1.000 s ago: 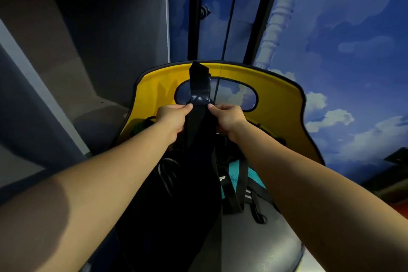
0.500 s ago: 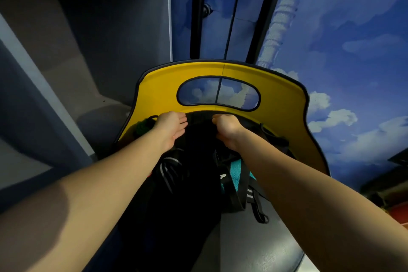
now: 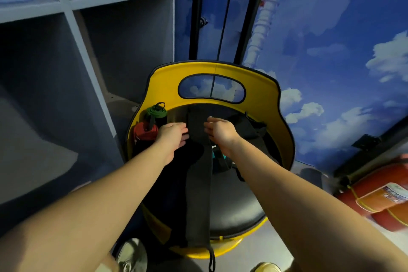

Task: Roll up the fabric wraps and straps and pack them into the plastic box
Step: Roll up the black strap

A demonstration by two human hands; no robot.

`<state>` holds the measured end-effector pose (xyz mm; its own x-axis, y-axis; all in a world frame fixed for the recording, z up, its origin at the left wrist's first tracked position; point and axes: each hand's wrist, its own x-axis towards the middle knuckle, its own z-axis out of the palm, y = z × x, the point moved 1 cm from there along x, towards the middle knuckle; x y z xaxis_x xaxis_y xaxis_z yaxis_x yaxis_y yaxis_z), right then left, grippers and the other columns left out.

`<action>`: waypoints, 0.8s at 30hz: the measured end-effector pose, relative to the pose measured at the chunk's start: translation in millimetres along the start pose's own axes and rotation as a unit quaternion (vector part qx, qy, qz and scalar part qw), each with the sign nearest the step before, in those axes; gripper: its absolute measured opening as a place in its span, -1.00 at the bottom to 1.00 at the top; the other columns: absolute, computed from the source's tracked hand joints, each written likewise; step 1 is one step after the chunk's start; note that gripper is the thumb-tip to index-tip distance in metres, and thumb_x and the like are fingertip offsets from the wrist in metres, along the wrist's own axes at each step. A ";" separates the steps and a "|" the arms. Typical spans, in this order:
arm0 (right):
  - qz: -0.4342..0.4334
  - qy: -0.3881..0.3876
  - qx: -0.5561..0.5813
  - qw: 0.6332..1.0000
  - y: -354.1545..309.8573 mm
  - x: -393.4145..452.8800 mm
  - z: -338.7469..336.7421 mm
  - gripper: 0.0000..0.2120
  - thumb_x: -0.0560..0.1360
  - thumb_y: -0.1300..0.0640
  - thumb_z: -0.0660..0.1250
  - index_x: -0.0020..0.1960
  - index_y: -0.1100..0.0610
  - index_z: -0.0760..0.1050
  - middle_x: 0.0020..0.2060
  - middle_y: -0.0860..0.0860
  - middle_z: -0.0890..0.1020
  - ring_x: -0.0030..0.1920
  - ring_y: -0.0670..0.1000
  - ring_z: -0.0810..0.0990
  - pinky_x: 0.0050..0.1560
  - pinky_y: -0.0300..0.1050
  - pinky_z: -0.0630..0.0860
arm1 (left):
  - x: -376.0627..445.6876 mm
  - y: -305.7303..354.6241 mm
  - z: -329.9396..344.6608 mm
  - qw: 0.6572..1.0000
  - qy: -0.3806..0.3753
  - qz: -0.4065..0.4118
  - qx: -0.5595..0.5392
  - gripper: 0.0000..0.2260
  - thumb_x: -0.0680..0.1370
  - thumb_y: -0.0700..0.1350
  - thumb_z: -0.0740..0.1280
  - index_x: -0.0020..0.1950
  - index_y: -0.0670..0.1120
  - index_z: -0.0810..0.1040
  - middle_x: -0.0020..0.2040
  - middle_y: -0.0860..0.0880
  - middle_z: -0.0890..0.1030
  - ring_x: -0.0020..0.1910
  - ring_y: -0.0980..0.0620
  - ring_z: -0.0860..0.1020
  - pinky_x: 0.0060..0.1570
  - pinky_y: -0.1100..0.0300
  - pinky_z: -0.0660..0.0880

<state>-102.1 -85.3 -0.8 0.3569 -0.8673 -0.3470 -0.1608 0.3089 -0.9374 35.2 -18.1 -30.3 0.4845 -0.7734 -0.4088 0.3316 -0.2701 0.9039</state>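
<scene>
**newbie:** Head cam: what am I looking at, left to right?

**regular:** Rolled wraps at the chair seat's left edge, then left hand, long black wrap draped down the seat's middle over its front edge, right hand. Both hands have loose, open fingers flanking its top end, gripping nothing.

**newbie:** Handling?

**regular:** Looks limp and light. I'd pinch that top end and roll tight.
</scene>
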 end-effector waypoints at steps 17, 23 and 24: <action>0.043 0.019 -0.073 0.996 110.7 -126.1 -17.8 -0.80 0.61 0.34 0.19 0.16 0.19 0.53 -0.04 0.05 0.67 -0.03 -0.01 0.64 -0.08 -0.23 0.55 | -109.0 -101.1 -45.8 0.993 0.058 -0.064 0.083 -0.84 0.64 -0.21 0.28 0.15 -0.14 0.63 0.10 -0.16 0.65 -0.01 -0.05 0.60 -0.01 0.09 0.57; 0.075 0.011 -0.121 0.990 147.1 -133.1 -14.6 -0.66 0.62 0.32 0.18 0.37 0.21 0.48 0.18 0.07 0.61 0.17 0.04 0.58 0.08 -0.20 0.48 | -110.6 -126.6 -52.2 0.985 0.082 -0.123 0.091 -0.86 0.62 -0.25 0.32 0.16 -0.19 0.60 -0.04 -0.11 0.64 0.08 -0.13 0.62 -0.09 0.12 0.60; 0.076 0.016 -0.122 0.989 150.0 -133.7 -14.1 -0.65 0.62 0.32 0.17 0.39 0.21 0.47 0.19 0.08 0.61 0.18 0.05 0.58 0.10 -0.18 0.50 | -111.9 -130.4 -52.0 0.984 0.088 -0.129 0.088 -0.87 0.61 -0.26 0.33 0.14 -0.20 0.60 -0.06 -0.12 0.64 0.05 -0.10 0.63 -0.12 0.15 0.59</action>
<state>-186.9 71.5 -94.6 0.2824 -0.8309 -0.4794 -0.4290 0.3376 -0.8379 -20.1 133.5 -109.0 0.5401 -0.5587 -0.6294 0.3243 -0.5519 0.7683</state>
